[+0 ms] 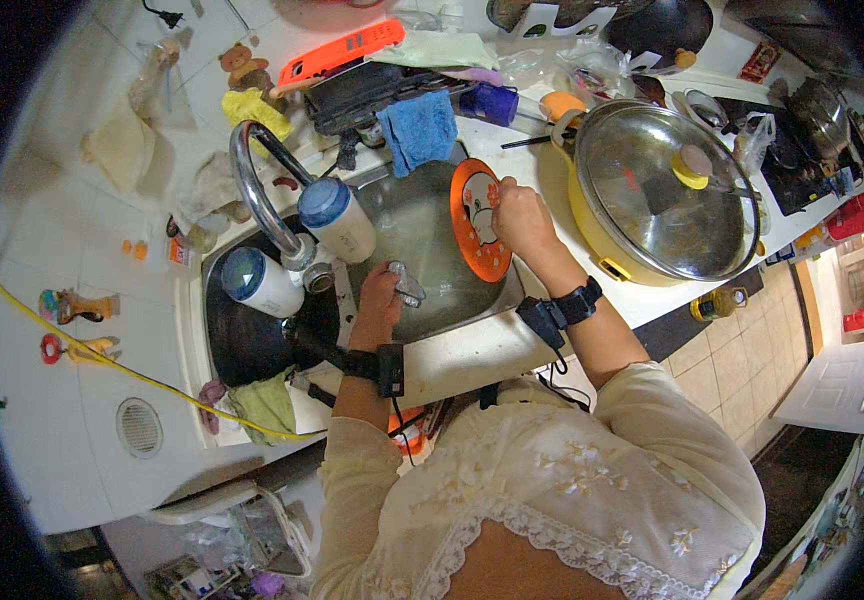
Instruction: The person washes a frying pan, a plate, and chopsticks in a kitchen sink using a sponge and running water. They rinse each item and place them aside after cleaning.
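Observation:
My right hand grips the right-hand rim of a round orange plate or mat printed with a white cartoon figure. The disc is tilted over the right side of a steel sink basin that appears to hold cloudy water. Lower in the same basin, my left hand has its fingers closed on a small silvery thing, perhaps a scrubber. Both wrists wear black straps with small boxes. Between the basins stands a chrome faucet with filter-like white cylinders and blue caps.
A yellow electric pot with a glass lid stands on the counter at right. Over the basin's back edge hangs a blue cloth. A dark second basin lies at left, beside a green cloth. A yellow hose crosses the left side.

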A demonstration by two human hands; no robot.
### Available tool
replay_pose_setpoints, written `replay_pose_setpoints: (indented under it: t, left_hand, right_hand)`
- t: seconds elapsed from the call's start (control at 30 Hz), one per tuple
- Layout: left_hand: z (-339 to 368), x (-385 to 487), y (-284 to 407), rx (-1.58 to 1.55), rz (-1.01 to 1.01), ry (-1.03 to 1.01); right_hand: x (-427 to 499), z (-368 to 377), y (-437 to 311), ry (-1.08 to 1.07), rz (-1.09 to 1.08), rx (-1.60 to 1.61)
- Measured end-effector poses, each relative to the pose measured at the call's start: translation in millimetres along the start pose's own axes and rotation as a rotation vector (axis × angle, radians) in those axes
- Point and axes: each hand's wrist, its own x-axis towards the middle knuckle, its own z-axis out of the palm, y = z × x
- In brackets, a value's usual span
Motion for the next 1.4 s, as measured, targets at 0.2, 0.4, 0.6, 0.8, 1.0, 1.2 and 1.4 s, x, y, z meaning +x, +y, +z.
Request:
replay_pose_setpoints:
  t: [0.2,0.4,0.6,0.8,1.0,1.2,1.4]
  left_hand:
    - [4,10,-1,-0.261,-0.264,0.189]
    - [44,0,16,-0.099,-0.230,0.212]
    - [84,17,13,0.236,-0.092,0.236]
    - [52,37,4,0.991,0.013,0.413]
    - [38,44,-4,0.666,-0.063,0.348]
    - [54,43,-8,0.465,-0.019,0.180]
    - [56,41,-1,0.616,-0.029,0.228]
  right_hand:
    - [2,-1,10,-0.011,0.045,0.009]
    - [-3,-4,22,-0.017,0.025,0.122]
    - [-15,-13,9,-0.109,0.059,0.347]
    - [-21,-18,17,-0.160,0.195,0.529]
    - [-15,-12,35,-0.131,0.216,0.489]
    - [-16,-10,31,-0.145,0.188,0.462]
    - [-19,-11,25,-0.144,0.122,0.459]
